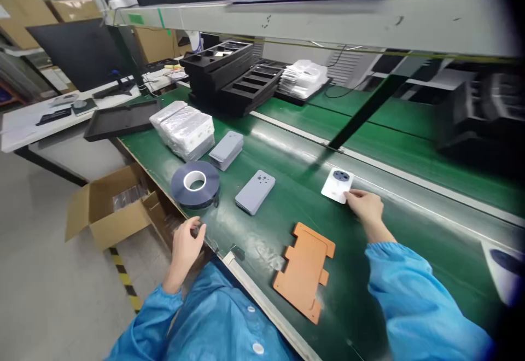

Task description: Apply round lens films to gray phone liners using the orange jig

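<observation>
At the right, my right hand [365,207] pinches the near corner of a white phone back panel [334,186] with a dark round camera area, at the green bench. My left hand [186,245] is over the bench's front edge, its fingers loosely curved and thumb apart, with nothing visible in it. Nearest to that hand is a roll of dark tape [177,186] with a white core. Grey phone-shaped panels lie in a low stack [252,194] and a taller stack [226,147]. Between my arms an orange fixture plate [303,273] lies flat.
Plastic-wrapped panels [184,126] stand beyond the tape. Black trays [229,76] and white wrapped pieces [303,76] sit at the back. A slanted post [365,109] rises to the overhead shelf. Below left stands an open cardboard box [98,208]. Another white panel [502,273] is far right.
</observation>
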A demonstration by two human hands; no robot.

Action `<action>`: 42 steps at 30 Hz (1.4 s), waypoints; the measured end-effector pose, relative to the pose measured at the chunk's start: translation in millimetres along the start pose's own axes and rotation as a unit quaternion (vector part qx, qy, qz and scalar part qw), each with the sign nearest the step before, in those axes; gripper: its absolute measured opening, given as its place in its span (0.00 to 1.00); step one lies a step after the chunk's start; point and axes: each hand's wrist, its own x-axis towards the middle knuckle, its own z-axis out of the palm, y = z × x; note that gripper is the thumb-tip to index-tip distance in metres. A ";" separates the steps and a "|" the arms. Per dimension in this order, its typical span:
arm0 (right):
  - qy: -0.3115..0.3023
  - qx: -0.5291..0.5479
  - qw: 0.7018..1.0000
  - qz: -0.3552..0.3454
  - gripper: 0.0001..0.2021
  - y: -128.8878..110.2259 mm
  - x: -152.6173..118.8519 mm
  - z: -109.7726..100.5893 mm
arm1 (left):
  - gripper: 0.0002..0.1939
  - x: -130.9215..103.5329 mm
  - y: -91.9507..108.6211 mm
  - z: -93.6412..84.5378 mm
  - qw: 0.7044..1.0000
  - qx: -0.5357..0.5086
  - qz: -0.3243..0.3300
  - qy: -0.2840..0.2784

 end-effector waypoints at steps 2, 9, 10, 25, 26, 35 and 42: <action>-0.023 -0.055 0.998 0.031 0.17 0.3 -1.3 0.9 | 0.07 -3.4 3.1 2.9 0.999 -0.015 0.007 -0.034; -0.138 0.003 0.985 -0.103 0.20 -70.3 -96.3 8.0 | 0.09 -10.0 55.0 22.8 0.989 -0.027 0.123 -0.076; -0.173 0.041 0.975 -0.131 0.20 -86.3 -118.1 10.5 | 0.10 -11.3 62.2 25.8 0.986 -0.023 0.140 -0.087; -0.385 0.278 0.856 -0.203 0.10 -156.8 -230.0 77.3 | 0.08 -5.7 68.6 11.8 0.963 -0.092 0.133 -0.217; -0.397 0.306 0.846 -0.182 0.09 -154.9 -230.5 79.1 | 0.09 0.7 64.2 12.1 0.970 -0.099 0.117 -0.190; -0.448 0.407 0.794 -0.063 0.06 -147.1 -237.9 96.4 | 0.12 41.0 26.6 17.3 0.998 -0.048 0.034 0.002; -0.473 0.453 0.756 -0.020 0.05 -151.7 -242.0 97.6 | 0.13 27.1 47.2 25.4 0.977 -0.096 0.159 -0.102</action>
